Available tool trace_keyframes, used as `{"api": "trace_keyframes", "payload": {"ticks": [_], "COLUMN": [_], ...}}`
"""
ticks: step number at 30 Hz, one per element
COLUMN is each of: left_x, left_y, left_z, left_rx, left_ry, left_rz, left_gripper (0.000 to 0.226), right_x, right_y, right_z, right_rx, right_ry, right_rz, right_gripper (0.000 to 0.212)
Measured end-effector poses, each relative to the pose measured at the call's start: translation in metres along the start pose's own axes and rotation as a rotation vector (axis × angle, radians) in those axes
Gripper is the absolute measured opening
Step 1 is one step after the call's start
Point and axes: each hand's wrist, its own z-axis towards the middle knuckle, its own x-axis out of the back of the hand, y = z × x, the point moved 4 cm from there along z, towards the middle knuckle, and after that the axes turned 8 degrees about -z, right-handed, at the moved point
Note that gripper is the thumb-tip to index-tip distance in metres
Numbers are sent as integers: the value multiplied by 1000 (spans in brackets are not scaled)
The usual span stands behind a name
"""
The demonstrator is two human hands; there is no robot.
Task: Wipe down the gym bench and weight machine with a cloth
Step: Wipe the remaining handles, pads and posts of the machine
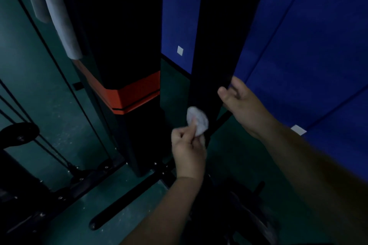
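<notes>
A black upright post of the weight machine [215, 49] rises through the middle of the dim view. My left hand [188, 149] pinches a small white cloth [198, 120] and presses it against the post's lower left face. My right hand [242, 103] grips the post's right edge a little higher, fingers curled around it. To the left stands the machine's dark weight-stack housing with an orange band [129, 95]. No bench is in view.
Black cables [59, 77] run down at the left to a base frame with bolts [83, 177]. A black floor bar [127, 199] lies on the green floor. Blue wall padding [310, 45] fills the right. Two grey padded bars [59, 16] hang at the upper left.
</notes>
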Motion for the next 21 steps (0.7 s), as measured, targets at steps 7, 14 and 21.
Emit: {"api": "trace_keyframes", "payload": {"ticks": [7,14,21], "left_x": [49,19,35], "left_y": [-39,-69,-56], "left_z": [38,5,15], "left_rx": [156,231,-58], "left_ry": [243,-4,33], "left_rz": [-284,-61,233], "left_gripper": [37,18,22], "right_x": [-15,-18,-19], "right_y": [27,41,42], "right_z": [-7,-5,-6], "right_rx": [-26,-1,9], "right_ry": [-45,47,53], "right_rz": [-11,-1,10], "right_gripper": [46,43,42]}}
